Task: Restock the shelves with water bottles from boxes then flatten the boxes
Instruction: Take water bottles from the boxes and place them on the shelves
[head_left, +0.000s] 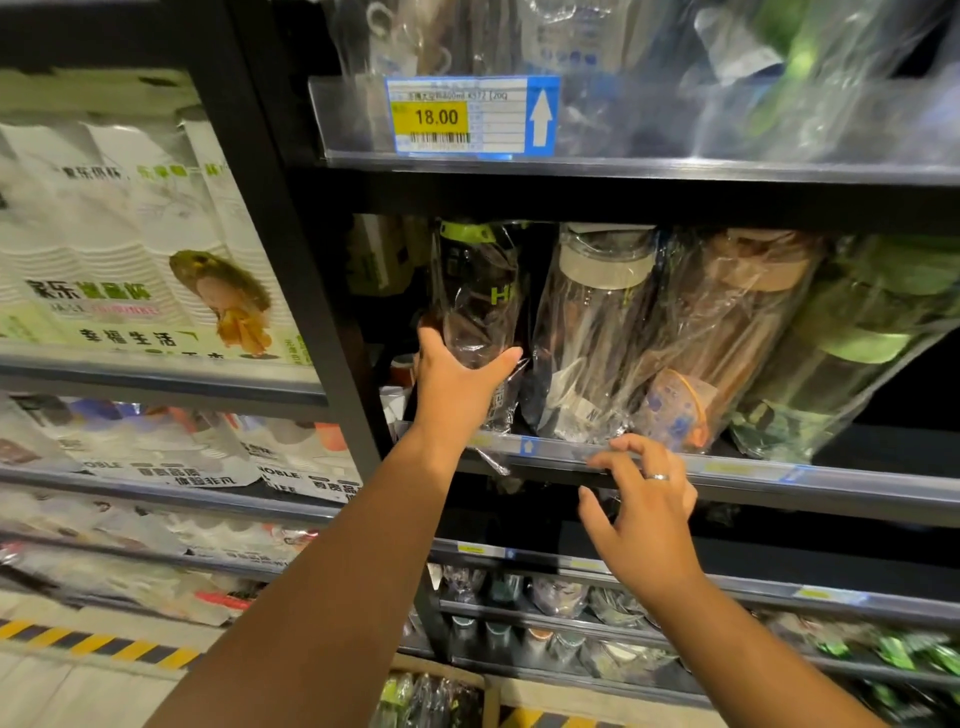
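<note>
Left hand (457, 379) wrapped around lower part of a dark water bottle (475, 291) in clear plastic wrap, bottle upright at left end of the shelf (727, 470). Right hand (641, 512) spread, empty, fingertips just at shelf's front edge. Other wrapped bottles (597, 332) lean just right.

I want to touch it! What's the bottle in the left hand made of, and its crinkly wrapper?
The bottle looks like dark, see-through hard plastic with a green lid. Its wrapper seems thin clear plastic film: it creases and shines. The left hand grips it.
</note>
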